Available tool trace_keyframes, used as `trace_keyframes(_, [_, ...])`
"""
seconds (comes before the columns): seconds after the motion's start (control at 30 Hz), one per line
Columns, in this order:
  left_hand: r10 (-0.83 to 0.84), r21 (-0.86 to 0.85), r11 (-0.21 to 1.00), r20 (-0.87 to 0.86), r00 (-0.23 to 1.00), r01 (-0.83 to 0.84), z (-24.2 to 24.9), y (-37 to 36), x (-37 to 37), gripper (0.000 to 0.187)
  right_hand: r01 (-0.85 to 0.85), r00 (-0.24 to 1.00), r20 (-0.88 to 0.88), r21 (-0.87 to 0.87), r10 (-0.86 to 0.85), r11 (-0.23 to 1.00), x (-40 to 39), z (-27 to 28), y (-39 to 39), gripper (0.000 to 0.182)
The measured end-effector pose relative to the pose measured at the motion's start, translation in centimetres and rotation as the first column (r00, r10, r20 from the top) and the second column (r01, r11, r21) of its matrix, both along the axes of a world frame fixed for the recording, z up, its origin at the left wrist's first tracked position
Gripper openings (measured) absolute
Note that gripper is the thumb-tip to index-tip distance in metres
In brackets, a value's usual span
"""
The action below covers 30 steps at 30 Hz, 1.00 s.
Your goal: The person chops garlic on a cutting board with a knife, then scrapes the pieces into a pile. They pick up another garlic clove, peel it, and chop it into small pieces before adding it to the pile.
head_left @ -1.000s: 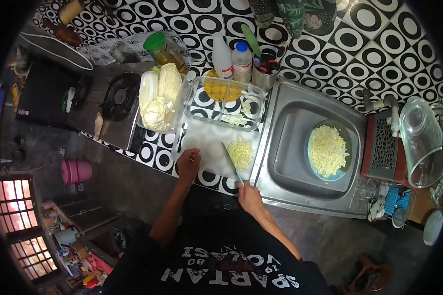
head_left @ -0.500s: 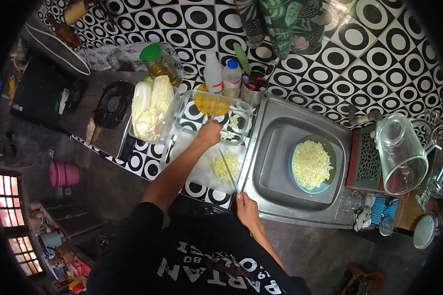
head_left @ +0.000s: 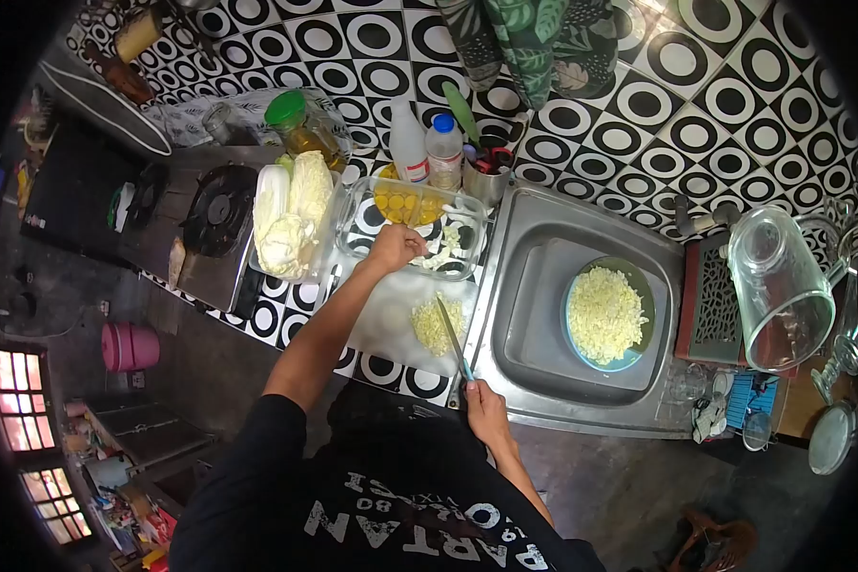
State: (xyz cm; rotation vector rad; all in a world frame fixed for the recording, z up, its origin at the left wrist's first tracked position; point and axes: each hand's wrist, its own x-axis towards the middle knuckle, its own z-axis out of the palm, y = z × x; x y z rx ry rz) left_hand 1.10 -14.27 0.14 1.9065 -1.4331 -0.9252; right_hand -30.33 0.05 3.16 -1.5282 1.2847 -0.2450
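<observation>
My right hand (head_left: 487,410) grips the blue handle of a knife (head_left: 455,334). Its blade points away from me, over a small heap of finely chopped pale vegetable (head_left: 433,324) on a translucent cutting board (head_left: 377,315). My left hand (head_left: 398,248) is over the near side of a clear plastic container (head_left: 364,250), its fingers drawn together; what they hold, if anything, is too small to make out. White scraps (head_left: 445,250) lie inside that container, right of my left hand. Napa cabbage (head_left: 291,210) and other pale heads sit in a tray to the left.
In the steel sink (head_left: 515,357), a bowl (head_left: 567,319) holds more chopped vegetable (head_left: 603,315). A white bottle (head_left: 408,143), a blue-capped bottle (head_left: 444,157) and a utensil cup (head_left: 486,181) stand behind the container. The stove burner (head_left: 221,205) is at left, a large glass jar (head_left: 780,286) at right.
My left hand has shifted slightly left and away from the chopped heap, uncovering more scraps in the container. The knife still rests over the heap in my right hand, its position nearly the same.
</observation>
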Motion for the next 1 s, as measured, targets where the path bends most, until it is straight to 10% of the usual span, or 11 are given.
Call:
trace_keyframes(0.27, [0.414, -0.023, 0.91, 0.004, 0.91, -0.413, -2.6, 2.4, 5.4, 0.009, -0.061, 0.998, -0.004, -0.025, 0.061, 0.998, 0.4, 0.7, -1.4, 0.036])
trace_keyframes(0.33, [0.112, 0.013, 0.992, 0.311, 0.944, -0.122, -2.7, 2.9, 6.0, 0.011, -0.068, 0.998, -0.018, -0.032, 0.067, 0.997, 0.4, 0.7, -1.2, 0.036])
trace_keyframes(0.5, [0.207, -0.133, 0.976, 0.314, 0.927, -0.173, -2.0, 0.8, 5.8, 0.013, -0.008, 0.998, -0.07, -0.065, 0.004, 0.998, 0.4, 1.7, -0.4, 0.036])
trace_keyframes(0.6, [-0.128, 0.039, 0.991, 0.581, 0.804, 0.13, -0.8, 0.8, 5.7, 0.014, 0.047, 0.996, -0.076, -0.055, -0.051, 0.997, 1.1, 2.0, 0.9, 0.036])
trace_keyframes(0.7, [0.109, -0.271, 0.961, 0.559, 0.822, 0.057, -0.5, 1.1, 6.2, 0.012, 0.027, 0.995, -0.098, -0.07, -0.034, 0.997, 2.9, 2.4, 2.2, 0.036])
trace_keyframes(1.0, [0.086, -0.4, 0.913, 0.389, 0.917, 0.083, -0.5, 5.5, 6.5, 0.01, 0.06, 0.992, -0.102, -0.151, -0.076, 0.987, 8.9, 1.5, 5.6, 0.035])
